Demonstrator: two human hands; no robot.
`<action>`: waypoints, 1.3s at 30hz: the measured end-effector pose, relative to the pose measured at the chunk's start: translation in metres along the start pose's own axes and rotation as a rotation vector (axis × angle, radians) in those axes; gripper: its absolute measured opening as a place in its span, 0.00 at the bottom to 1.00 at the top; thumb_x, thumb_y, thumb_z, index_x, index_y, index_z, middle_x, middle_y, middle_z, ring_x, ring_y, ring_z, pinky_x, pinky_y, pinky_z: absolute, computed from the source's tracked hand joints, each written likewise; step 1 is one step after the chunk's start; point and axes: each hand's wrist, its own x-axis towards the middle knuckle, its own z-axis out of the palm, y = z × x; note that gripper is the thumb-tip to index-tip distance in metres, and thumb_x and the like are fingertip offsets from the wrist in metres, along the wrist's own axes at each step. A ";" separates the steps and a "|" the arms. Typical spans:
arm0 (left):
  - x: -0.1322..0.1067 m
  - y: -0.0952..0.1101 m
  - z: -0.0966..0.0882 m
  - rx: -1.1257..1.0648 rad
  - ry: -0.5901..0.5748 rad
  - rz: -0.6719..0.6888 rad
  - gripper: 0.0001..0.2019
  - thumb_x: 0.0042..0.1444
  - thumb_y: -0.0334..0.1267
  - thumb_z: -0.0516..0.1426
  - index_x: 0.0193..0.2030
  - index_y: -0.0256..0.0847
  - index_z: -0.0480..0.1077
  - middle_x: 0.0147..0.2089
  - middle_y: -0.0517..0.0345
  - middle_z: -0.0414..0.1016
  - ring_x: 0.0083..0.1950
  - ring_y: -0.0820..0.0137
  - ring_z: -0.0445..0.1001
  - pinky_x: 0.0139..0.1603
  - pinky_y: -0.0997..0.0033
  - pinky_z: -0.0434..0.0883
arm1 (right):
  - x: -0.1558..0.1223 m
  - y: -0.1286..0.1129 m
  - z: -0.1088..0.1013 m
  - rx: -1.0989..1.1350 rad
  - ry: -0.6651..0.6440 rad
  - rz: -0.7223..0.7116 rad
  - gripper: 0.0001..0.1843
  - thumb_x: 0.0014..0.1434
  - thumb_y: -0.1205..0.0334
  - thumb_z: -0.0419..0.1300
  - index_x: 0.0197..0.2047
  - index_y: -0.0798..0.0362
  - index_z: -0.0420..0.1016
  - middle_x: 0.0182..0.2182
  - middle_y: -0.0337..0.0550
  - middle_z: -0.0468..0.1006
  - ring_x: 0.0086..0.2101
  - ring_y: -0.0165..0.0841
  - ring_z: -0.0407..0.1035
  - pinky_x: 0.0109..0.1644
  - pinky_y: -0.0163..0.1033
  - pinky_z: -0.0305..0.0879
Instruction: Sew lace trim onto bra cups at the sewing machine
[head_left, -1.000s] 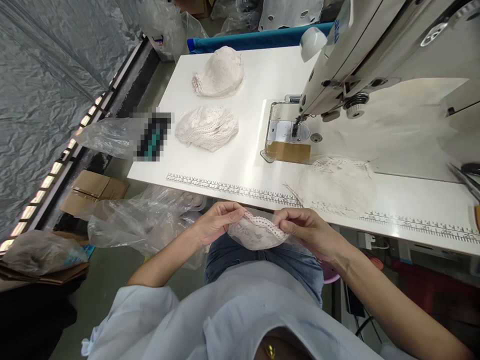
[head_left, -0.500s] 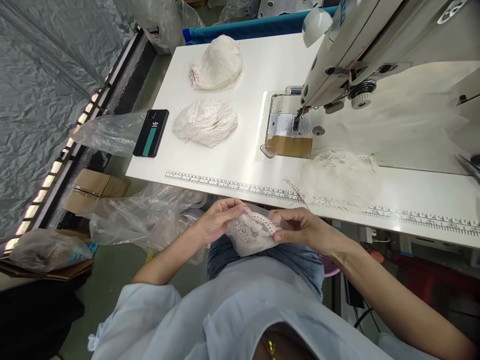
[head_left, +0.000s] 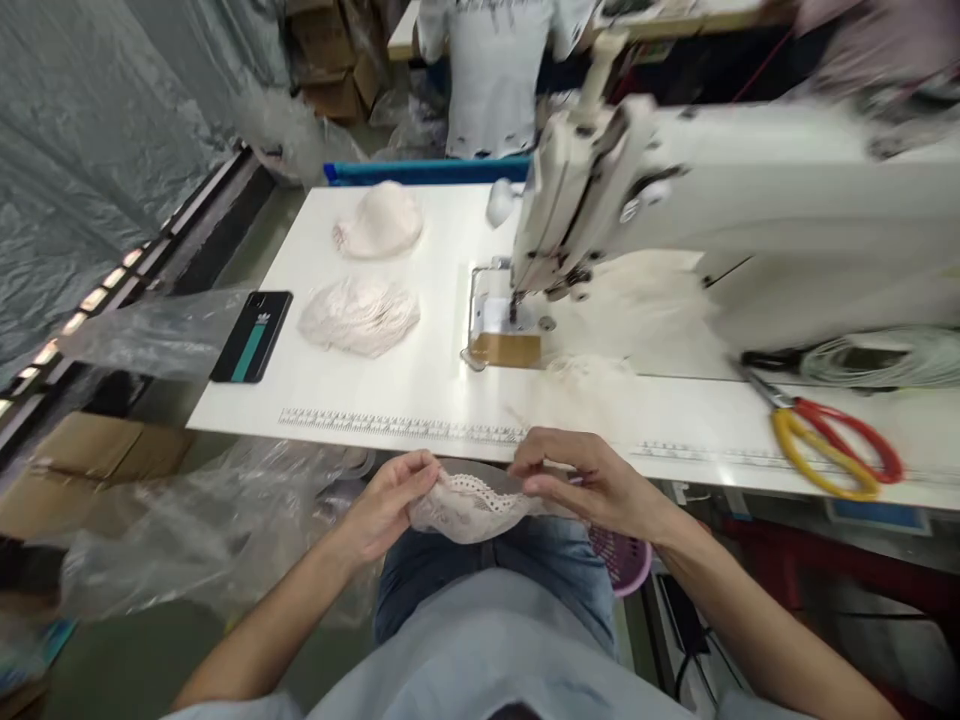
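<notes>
A piece of pale lace fabric (head_left: 474,508) with a scalloped, holed edge is stretched between my hands, over my lap and just below the table's front edge. My left hand (head_left: 394,500) pinches its left end between thumb and fingers. At the other end, my right hand (head_left: 581,480) closes thumb and fingertips on the lace edge. Sheer mesh shows behind the lace band. On the white table (head_left: 442,395), a heap of cream lace (head_left: 360,315) lies beyond my left hand, with a cup-shaped cream piece (head_left: 379,220) behind it. Thin pale fabric (head_left: 589,385) rests beyond my right hand.
A sewing machine (head_left: 570,200) stands on the table at the right. Scissors with red and yellow handles (head_left: 832,445) lie right of it, near coiled cord (head_left: 877,358). A phone (head_left: 251,337) lies at the left edge. A person (head_left: 491,75) is beyond the table.
My view has lifted and swung right, bringing the scissors and a person into sight. The lace is now pulled wider between my hands, and its edge has turned more level.
</notes>
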 end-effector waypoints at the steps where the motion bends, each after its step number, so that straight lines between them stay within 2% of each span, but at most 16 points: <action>1: 0.002 0.003 0.002 0.015 0.006 -0.002 0.14 0.48 0.43 0.66 0.28 0.35 0.69 0.25 0.61 0.72 0.25 0.79 0.68 0.27 0.81 0.64 | -0.001 0.002 -0.007 -0.211 0.103 -0.044 0.09 0.62 0.59 0.57 0.42 0.55 0.74 0.40 0.49 0.75 0.39 0.36 0.70 0.40 0.42 0.68; 3: 0.007 0.010 0.008 0.072 0.023 0.010 0.14 0.47 0.43 0.66 0.29 0.36 0.69 0.26 0.61 0.73 0.26 0.79 0.69 0.29 0.81 0.64 | -0.008 0.013 -0.022 -0.598 0.251 -0.092 0.12 0.63 0.59 0.55 0.46 0.55 0.73 0.47 0.56 0.74 0.45 0.43 0.68 0.45 0.50 0.67; 5: 0.011 0.018 0.018 0.159 0.028 0.031 0.14 0.46 0.44 0.66 0.31 0.35 0.70 0.26 0.62 0.72 0.26 0.80 0.69 0.28 0.82 0.63 | -0.021 0.027 -0.036 -0.836 0.300 -0.099 0.14 0.64 0.59 0.53 0.48 0.56 0.72 0.48 0.58 0.74 0.46 0.46 0.68 0.45 0.54 0.67; 7: 0.017 0.023 0.025 0.219 -0.015 0.034 0.16 0.46 0.46 0.66 0.32 0.34 0.72 0.26 0.62 0.72 0.25 0.80 0.68 0.27 0.81 0.62 | -0.036 0.039 -0.047 -0.933 0.327 -0.083 0.13 0.64 0.59 0.53 0.49 0.53 0.72 0.47 0.56 0.75 0.47 0.46 0.69 0.46 0.53 0.66; 9: 0.023 0.025 0.030 0.238 -0.058 0.041 0.17 0.45 0.47 0.66 0.32 0.33 0.72 0.26 0.61 0.72 0.25 0.80 0.67 0.27 0.81 0.61 | -0.048 0.041 -0.053 -0.962 0.378 -0.044 0.12 0.64 0.58 0.53 0.47 0.51 0.73 0.45 0.55 0.75 0.46 0.50 0.68 0.46 0.55 0.64; 12: 0.029 0.021 0.035 0.255 -0.090 0.052 0.18 0.44 0.47 0.66 0.32 0.32 0.73 0.27 0.60 0.73 0.27 0.80 0.68 0.30 0.81 0.62 | -0.053 0.020 -0.043 -0.833 0.486 -0.029 0.10 0.63 0.59 0.55 0.45 0.49 0.74 0.40 0.52 0.75 0.41 0.48 0.69 0.44 0.53 0.63; 13: 0.030 0.018 0.037 0.260 -0.103 0.053 0.18 0.45 0.48 0.66 0.33 0.32 0.72 0.28 0.59 0.73 0.28 0.79 0.69 0.31 0.80 0.63 | -0.051 0.010 -0.034 -0.744 0.486 -0.067 0.10 0.62 0.59 0.56 0.45 0.48 0.74 0.38 0.50 0.75 0.39 0.44 0.70 0.42 0.50 0.65; 15: 0.028 0.013 0.042 0.266 -0.122 0.054 0.19 0.45 0.49 0.65 0.33 0.33 0.72 0.28 0.59 0.73 0.28 0.78 0.69 0.31 0.79 0.64 | -0.041 -0.007 -0.009 -0.587 0.393 -0.132 0.10 0.62 0.57 0.57 0.46 0.48 0.72 0.38 0.48 0.74 0.36 0.38 0.70 0.35 0.42 0.68; 18: 0.023 0.006 0.049 0.262 -0.101 0.076 0.20 0.46 0.51 0.64 0.32 0.33 0.72 0.27 0.60 0.72 0.27 0.79 0.68 0.30 0.80 0.63 | -0.022 -0.016 0.024 -0.673 0.384 -0.143 0.10 0.62 0.55 0.57 0.40 0.52 0.73 0.36 0.47 0.74 0.29 0.31 0.68 0.26 0.35 0.60; 21: 0.020 0.000 0.051 0.220 -0.064 0.085 0.20 0.44 0.50 0.65 0.34 0.32 0.72 0.26 0.61 0.73 0.26 0.80 0.68 0.31 0.80 0.63 | -0.013 -0.013 0.040 -0.711 0.405 -0.109 0.08 0.64 0.59 0.54 0.37 0.53 0.71 0.32 0.44 0.73 0.28 0.30 0.67 0.25 0.33 0.56; 25: 0.022 -0.009 0.048 0.140 -0.054 0.025 0.22 0.39 0.46 0.69 0.36 0.33 0.72 0.30 0.57 0.77 0.29 0.76 0.72 0.35 0.78 0.66 | -0.014 -0.009 0.039 -0.422 0.353 -0.074 0.06 0.65 0.66 0.51 0.35 0.52 0.66 0.30 0.42 0.69 0.28 0.29 0.64 0.28 0.33 0.58; 28: 0.026 -0.010 0.047 0.134 -0.050 -0.005 0.20 0.39 0.45 0.69 0.36 0.33 0.72 0.30 0.57 0.77 0.29 0.75 0.73 0.35 0.76 0.67 | -0.017 -0.006 0.038 -0.216 0.396 -0.058 0.06 0.65 0.67 0.50 0.34 0.51 0.62 0.30 0.41 0.66 0.29 0.30 0.62 0.30 0.35 0.60; 30: 0.028 -0.008 0.050 0.183 -0.063 -0.017 0.19 0.41 0.45 0.68 0.37 0.33 0.74 0.30 0.56 0.77 0.30 0.75 0.73 0.35 0.76 0.67 | -0.018 -0.003 0.037 -0.117 0.413 -0.096 0.07 0.65 0.67 0.50 0.34 0.51 0.61 0.31 0.42 0.66 0.31 0.31 0.63 0.33 0.36 0.61; 33: 0.029 -0.003 0.054 0.279 -0.093 -0.035 0.18 0.43 0.45 0.67 0.36 0.32 0.76 0.31 0.54 0.78 0.31 0.74 0.74 0.35 0.76 0.67 | -0.021 0.001 0.034 -0.012 0.337 -0.181 0.07 0.65 0.67 0.48 0.34 0.50 0.62 0.29 0.41 0.68 0.29 0.31 0.64 0.32 0.36 0.62; 36: 0.030 0.001 0.059 0.334 -0.074 -0.012 0.17 0.42 0.45 0.67 0.34 0.32 0.77 0.29 0.55 0.78 0.30 0.74 0.73 0.33 0.76 0.66 | -0.033 0.008 0.021 -0.141 0.290 -0.179 0.09 0.64 0.70 0.46 0.33 0.50 0.62 0.24 0.38 0.67 0.23 0.28 0.61 0.26 0.34 0.57; 39: 0.030 0.003 0.060 0.375 -0.020 0.036 0.16 0.42 0.44 0.67 0.34 0.33 0.77 0.29 0.54 0.78 0.30 0.73 0.73 0.33 0.76 0.67 | -0.060 0.020 0.002 -0.393 0.281 -0.060 0.10 0.62 0.71 0.46 0.32 0.50 0.65 0.23 0.39 0.68 0.22 0.29 0.61 0.25 0.34 0.56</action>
